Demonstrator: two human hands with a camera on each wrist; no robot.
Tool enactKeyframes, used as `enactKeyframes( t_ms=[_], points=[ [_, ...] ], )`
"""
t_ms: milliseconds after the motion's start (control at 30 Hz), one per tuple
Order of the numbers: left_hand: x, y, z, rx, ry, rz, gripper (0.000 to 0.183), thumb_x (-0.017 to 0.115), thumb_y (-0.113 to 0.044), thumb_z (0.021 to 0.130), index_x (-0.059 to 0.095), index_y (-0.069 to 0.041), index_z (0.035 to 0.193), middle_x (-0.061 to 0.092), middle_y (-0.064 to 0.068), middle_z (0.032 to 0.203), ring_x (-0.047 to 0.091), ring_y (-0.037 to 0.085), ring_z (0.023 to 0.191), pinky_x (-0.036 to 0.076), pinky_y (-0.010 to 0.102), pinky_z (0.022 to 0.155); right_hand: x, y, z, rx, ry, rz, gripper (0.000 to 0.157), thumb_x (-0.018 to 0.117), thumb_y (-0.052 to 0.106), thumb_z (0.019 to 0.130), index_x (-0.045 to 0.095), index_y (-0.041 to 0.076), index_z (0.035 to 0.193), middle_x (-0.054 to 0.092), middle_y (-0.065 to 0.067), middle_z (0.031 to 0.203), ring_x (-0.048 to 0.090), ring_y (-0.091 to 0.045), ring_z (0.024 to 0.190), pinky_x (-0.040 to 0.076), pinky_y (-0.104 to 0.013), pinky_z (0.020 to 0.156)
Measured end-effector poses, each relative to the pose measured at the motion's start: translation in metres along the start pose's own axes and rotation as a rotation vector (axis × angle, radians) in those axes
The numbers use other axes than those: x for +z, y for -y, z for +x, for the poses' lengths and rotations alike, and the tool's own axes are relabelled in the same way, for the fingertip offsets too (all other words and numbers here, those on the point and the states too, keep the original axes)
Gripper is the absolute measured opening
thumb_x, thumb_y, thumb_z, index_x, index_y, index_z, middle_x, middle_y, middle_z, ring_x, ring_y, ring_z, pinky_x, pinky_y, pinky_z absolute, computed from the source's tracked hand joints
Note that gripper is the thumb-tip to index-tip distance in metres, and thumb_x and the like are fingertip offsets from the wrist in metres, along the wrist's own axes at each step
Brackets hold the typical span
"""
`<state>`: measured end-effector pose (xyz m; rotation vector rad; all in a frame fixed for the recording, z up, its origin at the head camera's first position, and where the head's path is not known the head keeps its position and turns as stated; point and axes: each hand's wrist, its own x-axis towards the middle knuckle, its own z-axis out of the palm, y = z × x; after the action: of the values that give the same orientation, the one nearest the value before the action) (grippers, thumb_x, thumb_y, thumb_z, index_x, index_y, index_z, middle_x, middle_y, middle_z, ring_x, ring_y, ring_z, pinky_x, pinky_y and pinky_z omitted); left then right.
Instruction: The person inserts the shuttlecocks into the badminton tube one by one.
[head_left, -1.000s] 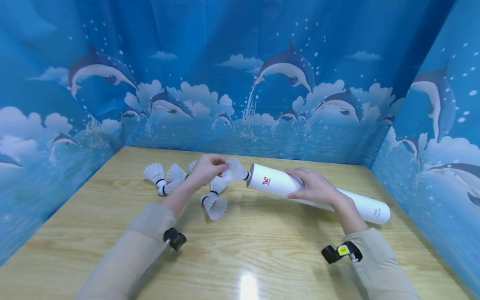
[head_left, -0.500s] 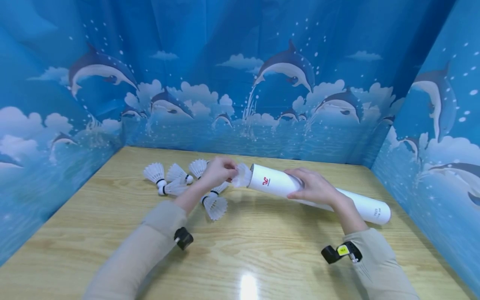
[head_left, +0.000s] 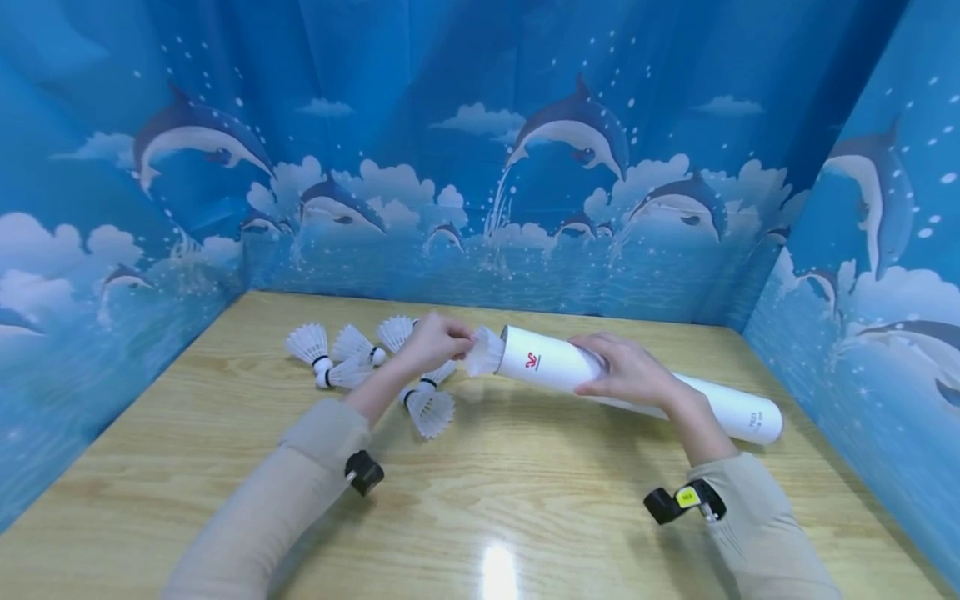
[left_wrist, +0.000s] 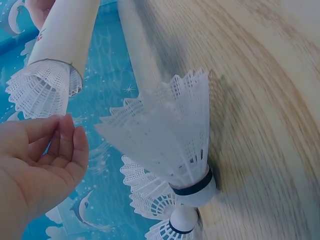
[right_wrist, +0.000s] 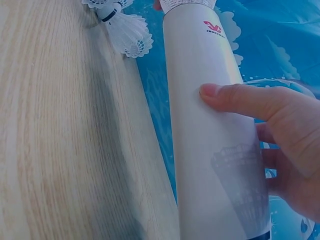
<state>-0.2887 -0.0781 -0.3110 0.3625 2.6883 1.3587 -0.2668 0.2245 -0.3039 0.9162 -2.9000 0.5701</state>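
A long white shuttlecock tube [head_left: 551, 360] with a red logo lies slanted over the table, its mouth facing left. My right hand [head_left: 626, 371] grips it around the middle; in the right wrist view the thumb [right_wrist: 225, 97] lies across the tube's side. A white shuttlecock [head_left: 485, 352] sits partly in the mouth, cork end hidden inside, skirt sticking out. The left hand [head_left: 437, 343] pinches the rim of that skirt; the left wrist view shows the fingertips [left_wrist: 65, 122] at its edge. Several other shuttlecocks [head_left: 429, 412] lie near the left forearm.
The wooden table [head_left: 450, 517] runs back to blue dolphin-print curtains [head_left: 420, 208] behind and at both sides. Another shuttlecock [head_left: 307, 343] marks the left end of the loose group. Black wrist cameras [head_left: 364, 472] sit on both sleeves.
Over the last second the left hand has moved right, carrying the shuttlecock cork-first into the tube's mouth. Since half a second ago it has barely shifted. The right hand and tube stay put.
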Motion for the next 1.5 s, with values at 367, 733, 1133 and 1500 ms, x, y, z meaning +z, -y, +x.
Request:
enactKeyframes(
  t_ms=[367, 733, 1133, 1500],
  points=[
    [0.011, -0.009, 0.003, -0.041, -0.028, -0.034, 0.01, 0.065, -0.012, 0.087, 0.066, -0.002, 0.088, 0.066, 0.007, 0.077, 0.064, 0.017, 0.07, 0.053, 0.039, 0.072, -0.003, 0.001, 0.0, -0.016, -0.002, 0.012, 0.074, 0.078, 0.035, 0.073, 0.047, 0.011, 0.136, 0.051, -0.013, 0.129, 0.05, -0.032, 0.113, 0.043, -0.053, 0.088],
    [0.016, -0.008, 0.008, 0.001, -0.03, -0.032, 0.01, 0.063, -0.011, 0.088, 0.068, -0.003, 0.091, 0.067, 0.005, 0.081, 0.064, 0.014, 0.072, 0.054, 0.032, 0.071, -0.003, 0.001, 0.003, 0.003, 0.001, 0.019, 0.076, 0.077, 0.04, 0.073, 0.046, 0.012, 0.136, 0.051, -0.012, 0.131, 0.049, -0.032, 0.114, 0.042, -0.053, 0.089],
    [0.02, -0.018, 0.009, 0.015, -0.033, 0.103, 0.01, 0.066, -0.015, 0.086, 0.073, -0.009, 0.092, 0.069, 0.002, 0.087, 0.061, 0.014, 0.075, 0.05, 0.025, 0.064, -0.004, 0.005, 0.004, 0.01, -0.002, 0.018, 0.075, 0.078, 0.038, 0.073, 0.046, 0.013, 0.137, 0.051, -0.012, 0.13, 0.05, -0.031, 0.113, 0.043, -0.053, 0.088],
    [0.023, -0.021, 0.009, -0.001, 0.002, 0.036, 0.013, 0.063, -0.009, 0.088, 0.071, -0.004, 0.096, 0.069, 0.008, 0.093, 0.064, 0.019, 0.08, 0.053, 0.028, 0.07, -0.005, 0.004, 0.002, 0.011, -0.005, 0.026, 0.075, 0.077, 0.038, 0.074, 0.046, 0.014, 0.137, 0.051, -0.011, 0.13, 0.05, -0.031, 0.113, 0.043, -0.053, 0.087]
  ],
)
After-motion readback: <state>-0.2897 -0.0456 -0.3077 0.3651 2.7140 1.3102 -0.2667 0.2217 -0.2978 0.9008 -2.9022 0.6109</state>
